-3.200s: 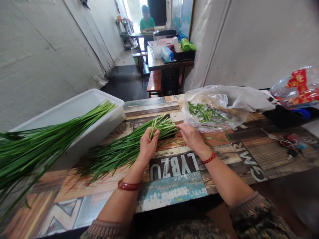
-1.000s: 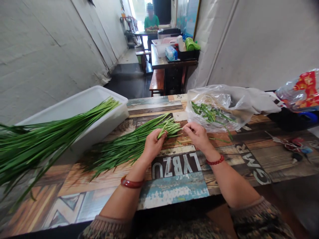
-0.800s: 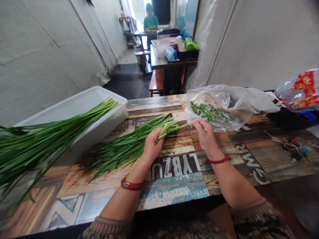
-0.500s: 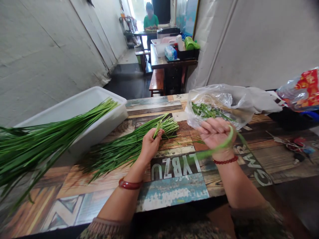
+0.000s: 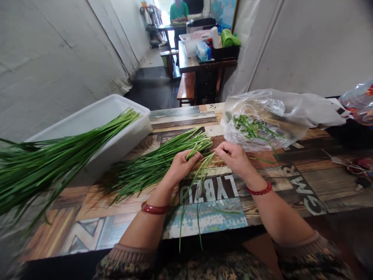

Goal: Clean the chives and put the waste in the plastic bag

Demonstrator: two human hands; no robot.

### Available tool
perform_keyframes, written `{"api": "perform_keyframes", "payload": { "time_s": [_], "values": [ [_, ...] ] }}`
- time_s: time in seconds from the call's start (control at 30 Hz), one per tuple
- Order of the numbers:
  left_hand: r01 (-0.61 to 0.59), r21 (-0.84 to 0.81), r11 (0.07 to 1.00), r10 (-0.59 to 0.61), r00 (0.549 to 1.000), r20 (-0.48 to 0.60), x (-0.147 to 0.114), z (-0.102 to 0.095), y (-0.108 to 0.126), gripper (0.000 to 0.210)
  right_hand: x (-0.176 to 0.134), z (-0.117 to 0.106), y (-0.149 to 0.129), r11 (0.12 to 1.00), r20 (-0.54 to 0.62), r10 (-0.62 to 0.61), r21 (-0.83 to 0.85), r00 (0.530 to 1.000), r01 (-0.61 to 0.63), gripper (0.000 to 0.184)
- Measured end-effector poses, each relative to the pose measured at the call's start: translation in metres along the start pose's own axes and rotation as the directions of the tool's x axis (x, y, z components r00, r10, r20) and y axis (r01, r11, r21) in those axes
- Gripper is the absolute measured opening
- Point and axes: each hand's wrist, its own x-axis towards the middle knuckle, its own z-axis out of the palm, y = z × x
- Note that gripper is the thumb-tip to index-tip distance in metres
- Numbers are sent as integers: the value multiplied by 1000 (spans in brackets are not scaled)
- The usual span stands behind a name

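Observation:
My left hand (image 5: 184, 165) is closed around the pale stem ends of a small bunch of garlic chives (image 5: 196, 149). Close to its right, my right hand (image 5: 233, 156) pinches the tips of a few thin chives (image 5: 206, 162), whose green ends droop over the table's near edge. Under and behind my left hand lies a pile of garlic chives (image 5: 151, 163), stems pointing right. A clear plastic bag (image 5: 294, 112) stands open just beyond my right hand, with loose green scraps (image 5: 247, 126) in it.
A white plastic tub (image 5: 116, 149) at left holds more long chives (image 5: 72, 149) spilling over its side. Scissors (image 5: 346, 163) lie at right on the wood-patterned table (image 5: 329, 179). Farther back stand a bench (image 5: 186, 87), a loaded table (image 5: 189, 66) and a person in green (image 5: 179, 12).
My right hand has come from the bag's mouth, where a green strand trailed from it, back to my left hand, and now pinches several thin chives. A strand now hangs from the bag's edge.

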Motion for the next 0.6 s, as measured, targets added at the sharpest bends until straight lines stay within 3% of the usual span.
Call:
{"api": "perform_keyframes", "payload": {
  "time_s": [0.33, 0.47, 0.6],
  "values": [
    [-11, -26, 1000, 15, 988, 156, -3, 2, 10, 39, -1, 12, 0, 991, -88, -123, -69, 989, 117, 26],
    [32, -80, 996, -22, 992, 123, -2, 2, 7, 40, -2, 15, 5, 987, -90, 39, 161, 995, -24, 29],
    [58, -99, 993, -50, 995, 81, -2, 2, 4, 42, -1, 17, 11, 914, -155, 164, 396, 974, -91, 37]
  ]
}}
